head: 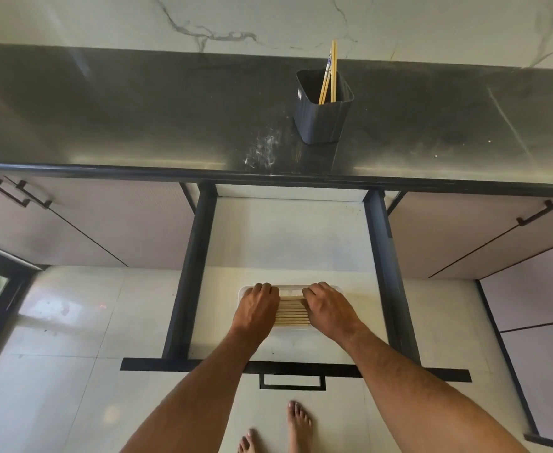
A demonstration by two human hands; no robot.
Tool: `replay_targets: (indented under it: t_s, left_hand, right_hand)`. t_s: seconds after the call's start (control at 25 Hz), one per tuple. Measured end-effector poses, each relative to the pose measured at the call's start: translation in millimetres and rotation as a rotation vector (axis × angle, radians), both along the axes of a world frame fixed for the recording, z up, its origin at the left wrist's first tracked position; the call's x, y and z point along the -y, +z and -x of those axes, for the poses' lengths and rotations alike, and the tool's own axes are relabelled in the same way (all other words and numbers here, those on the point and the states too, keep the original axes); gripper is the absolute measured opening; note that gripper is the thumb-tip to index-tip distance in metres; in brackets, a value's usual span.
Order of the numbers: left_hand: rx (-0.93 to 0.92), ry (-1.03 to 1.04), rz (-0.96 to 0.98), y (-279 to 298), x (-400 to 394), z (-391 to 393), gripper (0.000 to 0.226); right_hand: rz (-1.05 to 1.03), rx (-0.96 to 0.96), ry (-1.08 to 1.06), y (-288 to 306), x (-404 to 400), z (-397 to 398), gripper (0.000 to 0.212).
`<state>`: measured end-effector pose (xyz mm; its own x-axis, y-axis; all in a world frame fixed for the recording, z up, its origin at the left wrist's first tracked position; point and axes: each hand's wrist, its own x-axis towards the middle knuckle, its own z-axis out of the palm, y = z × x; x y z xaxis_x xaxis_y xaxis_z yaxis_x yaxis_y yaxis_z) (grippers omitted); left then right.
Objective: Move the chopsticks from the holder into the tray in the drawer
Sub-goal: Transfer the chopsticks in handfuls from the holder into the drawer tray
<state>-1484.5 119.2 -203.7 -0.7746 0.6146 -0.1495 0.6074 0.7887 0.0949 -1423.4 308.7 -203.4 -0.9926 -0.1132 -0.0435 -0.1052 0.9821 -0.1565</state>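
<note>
Fingers (311, 294) of both hands are curled down and lie on the two ends of the chopsticks in the tray (293, 312), pressing rather than gripping, left hand (258, 307) at one end and right hand (329, 310) at the other, likely squaring the row so it sits flat in the white tray (291, 289) near the front of the open drawer (288, 243). Farther off, on the dark desk (137, 119), the holder (322, 109) stands upright with a few chopsticks (330, 73) leaning inside, so the job looks partly done

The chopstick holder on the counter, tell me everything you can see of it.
The chopstick holder is a dark, ribbed, squarish cup that looks like plastic. It stands upright on the dark countertop, near the back wall. A few pale wooden chopsticks lean inside it, their ends above the rim. Neither hand touches it.
</note>
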Motion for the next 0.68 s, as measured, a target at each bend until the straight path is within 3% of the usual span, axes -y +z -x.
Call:
replay_targets:
  t_s: [0.16,0.28,0.68]
  left_hand:
    - [-0.158,-0.008,-0.138,17,1,0,0.024]
    - [-0.245,0.037,-0.184,44,-1,9,0.045]
    - [-0.441,0.049,-0.235,198,-22,73,0.057]
  right_hand:
    - [-0.051,-0.091,-0.028,19,1,-1,0.038]
    - [-0.112,-0.149,-0.07,42,1,4,0.057]
    - [-0.228,-0.314,-0.183,182,-17,67,0.068]
